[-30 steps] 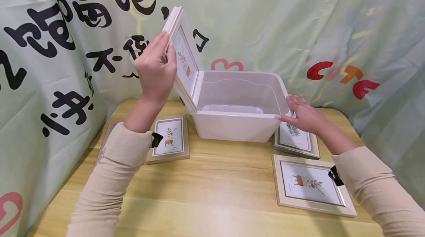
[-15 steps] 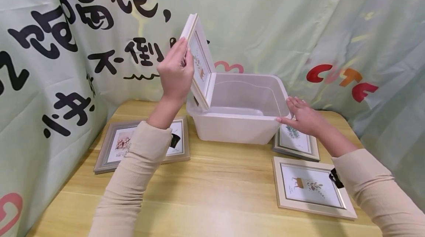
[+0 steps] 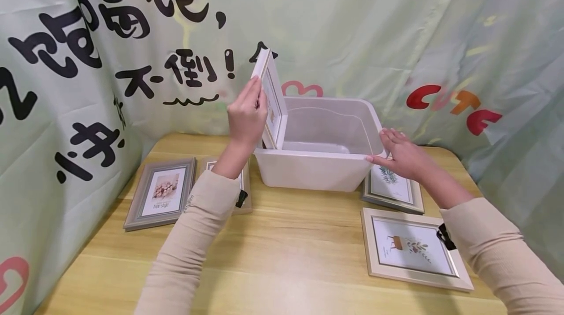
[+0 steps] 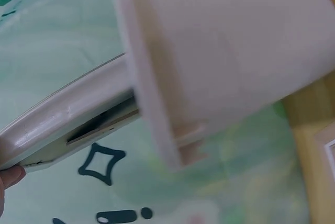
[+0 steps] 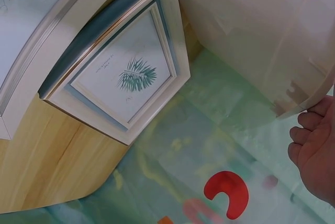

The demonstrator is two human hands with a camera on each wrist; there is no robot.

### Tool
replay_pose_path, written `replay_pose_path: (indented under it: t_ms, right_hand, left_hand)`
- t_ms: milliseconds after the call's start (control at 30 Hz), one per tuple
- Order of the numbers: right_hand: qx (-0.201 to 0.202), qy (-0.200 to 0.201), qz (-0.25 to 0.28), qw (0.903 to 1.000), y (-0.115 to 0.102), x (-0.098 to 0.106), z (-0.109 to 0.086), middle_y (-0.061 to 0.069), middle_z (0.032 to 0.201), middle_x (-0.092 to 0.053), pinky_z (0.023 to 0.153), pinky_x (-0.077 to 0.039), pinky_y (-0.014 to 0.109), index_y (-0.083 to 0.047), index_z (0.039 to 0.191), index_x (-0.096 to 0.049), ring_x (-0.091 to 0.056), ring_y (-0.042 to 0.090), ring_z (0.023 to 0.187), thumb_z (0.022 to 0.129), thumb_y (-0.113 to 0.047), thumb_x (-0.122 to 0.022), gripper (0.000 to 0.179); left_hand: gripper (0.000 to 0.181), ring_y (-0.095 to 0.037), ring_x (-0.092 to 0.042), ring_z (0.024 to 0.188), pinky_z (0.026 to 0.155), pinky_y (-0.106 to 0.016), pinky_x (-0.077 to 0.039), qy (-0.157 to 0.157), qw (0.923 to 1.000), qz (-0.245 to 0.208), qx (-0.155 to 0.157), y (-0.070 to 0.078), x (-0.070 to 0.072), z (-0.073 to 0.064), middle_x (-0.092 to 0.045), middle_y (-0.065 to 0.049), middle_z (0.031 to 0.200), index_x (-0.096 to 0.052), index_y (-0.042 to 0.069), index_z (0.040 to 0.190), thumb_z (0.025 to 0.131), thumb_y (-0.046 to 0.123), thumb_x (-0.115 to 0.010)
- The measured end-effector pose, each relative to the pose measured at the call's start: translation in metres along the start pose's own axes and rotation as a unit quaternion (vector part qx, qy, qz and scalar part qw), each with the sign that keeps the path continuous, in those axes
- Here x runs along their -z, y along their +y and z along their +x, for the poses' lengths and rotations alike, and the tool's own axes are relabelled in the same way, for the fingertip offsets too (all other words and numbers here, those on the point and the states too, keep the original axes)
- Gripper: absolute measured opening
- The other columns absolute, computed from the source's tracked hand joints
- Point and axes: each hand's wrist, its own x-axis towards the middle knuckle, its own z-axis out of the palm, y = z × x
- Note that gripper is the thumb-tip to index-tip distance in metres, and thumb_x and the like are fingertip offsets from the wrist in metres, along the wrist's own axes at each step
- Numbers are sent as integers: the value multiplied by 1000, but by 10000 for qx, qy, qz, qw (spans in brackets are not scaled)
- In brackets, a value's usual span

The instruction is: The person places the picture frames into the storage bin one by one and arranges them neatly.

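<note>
With thumb and fingers, my left hand (image 3: 247, 116) grips the left edge of a white picture frame (image 3: 271, 97). The frame stands nearly upright, its lower end inside the left end of a white plastic bin (image 3: 308, 173); its picture side faces right. In the left wrist view, the frame's rounded edge (image 4: 73, 111) passes behind the bin's wall (image 4: 241, 51), and one finger (image 4: 11, 176) touches it. My right hand (image 3: 398, 156) holds the bin's right rim, thumb at the front corner. The right wrist view shows its fingers (image 5: 311, 122) bent at the rim.
A grey frame (image 3: 160, 192) lies at the left, beside a beige frame (image 3: 246, 178) partly hidden by my left arm. Right of the bin lies a frame with a leaf print (image 3: 392, 185), and nearer me a cream frame (image 3: 416, 249). A printed curtain (image 3: 352, 26) hangs behind the wooden table (image 3: 282, 246).
My left hand has moved right and down with the picture frame, lowering it from leaning over the bin's left rim to inside its left end. My right hand has stayed on the rim.
</note>
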Motion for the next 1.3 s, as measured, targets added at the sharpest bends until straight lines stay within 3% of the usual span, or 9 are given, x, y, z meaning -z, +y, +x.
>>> replay_pose_path:
  t_ms: [600, 1067, 1300]
  right_hand:
    - [-11, 86, 9, 10000, -2, -5, 0, 32, 148, -17, 108, -18, 62, 9, 144, -17, -14, 50, 136, 89, -55, -47, 89]
    - [-12, 60, -65, 10000, -1, -1, 0, 32, 149, -17, 109, -17, 61, 8, 144, -18, -14, 50, 136, 89, -57, -45, 90]
    - [34, 134, -94, 9999, -1, 0, -1, 32, 148, -19, 109, -18, 60, 10, 143, -20, -15, 50, 136, 90, -55, -47, 88]
  left_hand:
    - [16, -24, -70, 86, 70, -33, -56, -245, 9977, 473, -414, -9, -16, -51, -72, -16, 96, -71, -5, 93, 77, -3, -66]
    - [16, -29, -69, 75, 64, -35, -56, -1241, 9891, 710, -361, -17, -28, -70, -70, -16, 99, -69, -5, 94, 79, -2, -64]
    - [17, -34, -67, 65, 59, -38, -55, -1655, 9821, 897, 10, -19, -28, -72, -70, -17, 101, -68, -6, 95, 81, -2, -59]
